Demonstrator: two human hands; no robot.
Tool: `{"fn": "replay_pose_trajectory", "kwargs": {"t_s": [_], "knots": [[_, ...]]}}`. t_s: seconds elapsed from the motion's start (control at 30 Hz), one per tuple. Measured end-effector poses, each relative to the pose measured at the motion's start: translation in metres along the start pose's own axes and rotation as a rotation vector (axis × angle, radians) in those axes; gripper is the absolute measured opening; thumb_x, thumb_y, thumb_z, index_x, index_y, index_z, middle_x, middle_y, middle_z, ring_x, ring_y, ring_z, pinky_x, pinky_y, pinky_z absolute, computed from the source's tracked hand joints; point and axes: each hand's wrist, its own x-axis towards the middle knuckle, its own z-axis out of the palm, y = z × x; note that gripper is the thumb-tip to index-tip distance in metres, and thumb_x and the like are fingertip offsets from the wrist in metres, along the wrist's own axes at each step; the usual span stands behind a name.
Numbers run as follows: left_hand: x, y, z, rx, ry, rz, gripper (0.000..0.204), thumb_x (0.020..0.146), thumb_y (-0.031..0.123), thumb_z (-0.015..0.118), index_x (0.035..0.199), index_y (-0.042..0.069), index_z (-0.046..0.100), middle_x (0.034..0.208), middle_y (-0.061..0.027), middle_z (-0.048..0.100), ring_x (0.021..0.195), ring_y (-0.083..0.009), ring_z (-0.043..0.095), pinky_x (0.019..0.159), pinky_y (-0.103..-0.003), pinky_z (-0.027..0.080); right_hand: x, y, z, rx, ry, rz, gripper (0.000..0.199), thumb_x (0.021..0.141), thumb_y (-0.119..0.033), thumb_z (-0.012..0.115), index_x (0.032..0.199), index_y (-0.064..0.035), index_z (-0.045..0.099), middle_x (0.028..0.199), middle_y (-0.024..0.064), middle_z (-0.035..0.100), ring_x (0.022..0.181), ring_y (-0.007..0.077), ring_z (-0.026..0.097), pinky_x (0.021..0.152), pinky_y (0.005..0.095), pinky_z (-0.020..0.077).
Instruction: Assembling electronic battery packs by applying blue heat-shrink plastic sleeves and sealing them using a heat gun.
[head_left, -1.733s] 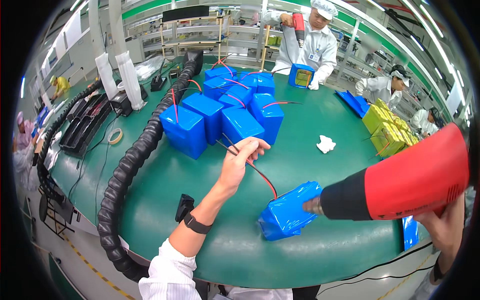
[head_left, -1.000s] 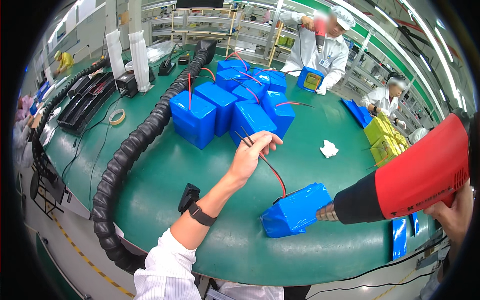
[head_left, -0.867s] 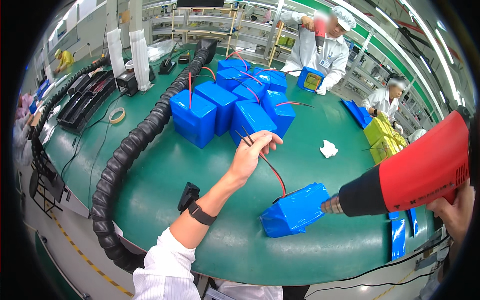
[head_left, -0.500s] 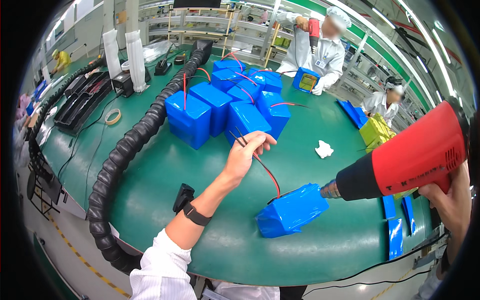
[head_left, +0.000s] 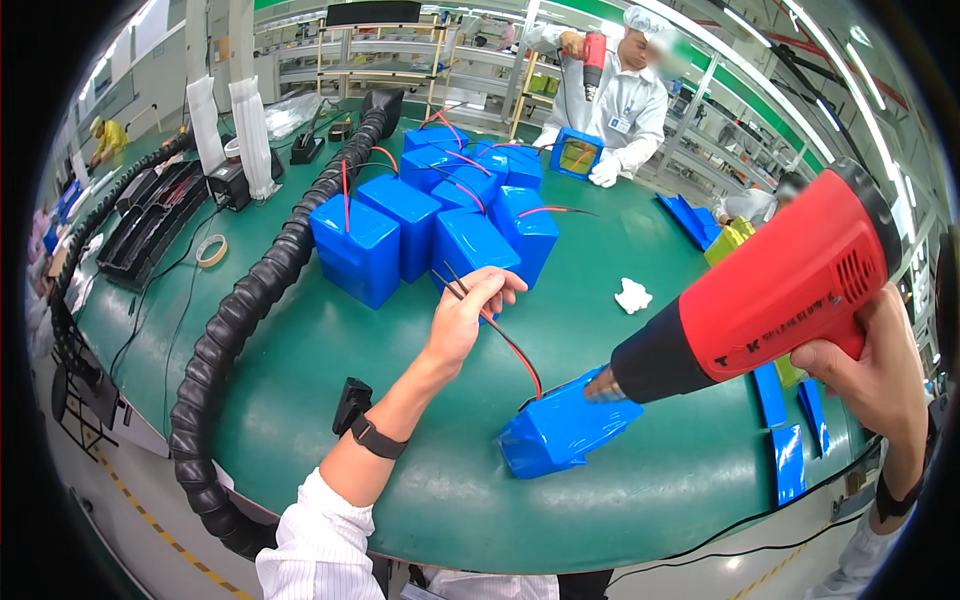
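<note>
My left hand (head_left: 462,318) is closed, pinching the red and black wires (head_left: 519,352) with thumb and fingers. These wires rise from a blue film-wrapped battery pack (head_left: 560,437) lying on the green table, its film loose and creased at the ends. Wrapped around the handle of a red and black heat gun (head_left: 765,285), my right hand (head_left: 882,362) holds it with the nozzle tilted down to the left. From this view the metal tip overlaps the pack's upper right part; whether they touch I cannot tell.
Several blue wrapped packs (head_left: 355,245) with wires stand grouped beyond my left hand. A ribbed black hose (head_left: 215,365) curves along the left. A crumpled white wad (head_left: 632,296) and blue film pieces (head_left: 788,463) lie to the right. Across the table, a co-worker (head_left: 632,100) holds another heat gun.
The heat gun has moved left and tilted more steeply; its nozzle has gone from the pack's right end to over its upper side. The whole view has shifted slightly. My left hand keeps the wires.
</note>
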Motion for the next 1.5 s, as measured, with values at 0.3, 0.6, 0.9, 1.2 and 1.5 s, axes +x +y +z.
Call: {"fn": "replay_pose_trajectory", "kwargs": {"t_s": [0.3,0.6,0.9,1.2,1.5], "knots": [[0.0,0.0,0.0,-0.009,0.011,-0.025,0.035,0.107,0.028,0.05,0.104,0.002,0.075,0.089,0.0021,0.067,0.081,-0.0055,0.053,0.072,-0.023,0.04,-0.008,0.023,0.008,0.135,0.023,0.004,0.057,0.077,-0.021,0.091,0.119,0.0039,0.061,0.101,0.0119,0.07,0.09,0.0214,0.067,0.084,0.0342,0.0519],[-0.01,0.006,0.009,0.159,-0.163,-0.123,0.033,0.105,0.028,0.053,0.118,0.004,0.071,0.102,-0.0005,0.068,0.092,-0.0082,0.057,0.083,-0.025,0.044,-0.046,0.103,0.004,0.033,0.118,0.139,0.044,0.084,-0.014,0.08,0.118,0.005,0.06,0.092,0.0094,0.064,0.068,0.0154,0.063,0.06,0.0278,0.05],[-0.024,0.014,0.043,0.224,-0.796,-0.026,0.036,0.101,0.024,0.061,0.129,0.004,0.07,0.142,-0.0129,0.062,0.138,-0.0283,0.051,0.115,-0.044,0.039,-0.199,0.189,0.047,0.541,0.392,0.536,0.042,0.103,-0.029,0.065,0.129,-0.0002,0.048,0.085,0.0087,0.061,0.054,0.0142,0.056,0.047,0.0278,0.0473],[-0.034,0.034,0.049,0.463,-0.61,-0.019,0.033,0.1,0.021,0.056,0.116,0.0,0.075,0.131,-0.017,0.068,0.127,-0.0314,0.06,0.107,-0.043,0.046,-0.306,0.169,0.156,0.719,0.288,0.782,0.046,0.096,-0.035,0.076,0.116,0.0027,0.057,0.082,0.0091,0.066,0.059,0.0156,0.063,0.052,0.0282,0.0525],[-0.053,0.026,0.048,0.423,-0.448,-0.04,0.038,0.101,0.024,0.052,0.11,-0.005,0.075,0.134,-0.0201,0.063,0.126,-0.029,0.058,0.105,-0.04,0.045,-0.357,0.121,0.23,1.088,0.346,0.851,0.045,0.093,-0.017,0.079,0.123,0.0016,0.052,0.089,0.0095,0.069,0.067,0.0152,0.066,0.057,0.0276,0.0551]]}}
